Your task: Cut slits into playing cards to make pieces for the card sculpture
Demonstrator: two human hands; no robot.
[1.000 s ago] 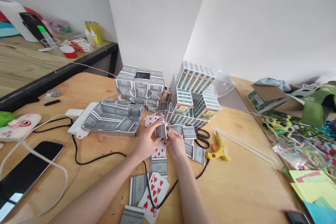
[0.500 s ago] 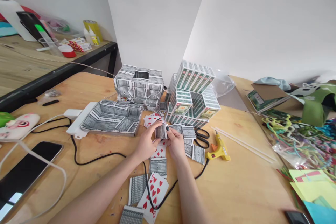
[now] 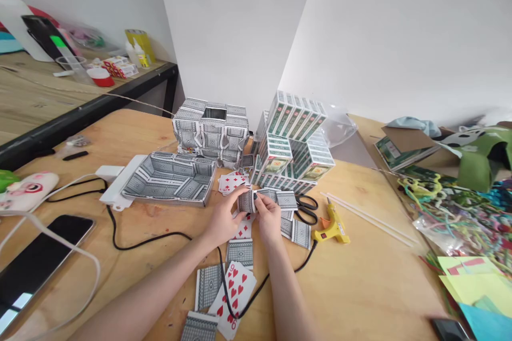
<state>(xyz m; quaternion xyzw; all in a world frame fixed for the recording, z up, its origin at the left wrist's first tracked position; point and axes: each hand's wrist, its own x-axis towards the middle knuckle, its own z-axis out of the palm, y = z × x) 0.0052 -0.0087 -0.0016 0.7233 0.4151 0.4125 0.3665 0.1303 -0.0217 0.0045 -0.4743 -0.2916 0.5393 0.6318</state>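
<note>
Between my two hands, above the table, is a playing card [image 3: 246, 202] with a grey patterned back, bent or folded. My left hand [image 3: 224, 218] grips its left side with thumb and fingers. My right hand [image 3: 268, 215] pinches its right edge. Face-up diamond cards [image 3: 231, 183] lie just behind, and another red card [image 3: 243, 230] shows under my hands. Folded grey-backed cards [image 3: 287, 200] are to the right of my right hand. Nearer to me lie a nine of hearts [image 3: 233, 294] and more grey-backed cards [image 3: 208, 286].
Behind stand a box-like card structure [image 3: 213, 129], an open card-covered tray [image 3: 170, 196] and stacked card packs [image 3: 276, 155]. Black-handled scissors [image 3: 307, 210], a yellow glue gun [image 3: 335, 228] and glue sticks [image 3: 370, 218] lie right. The gun's black cord [image 3: 265, 281] crosses the cards. A phone [image 3: 44, 266] lies left.
Both hands stay on the bent card in nearly the same place. My right fingers have shifted slightly along its edge. The whole view has moved a little.
</note>
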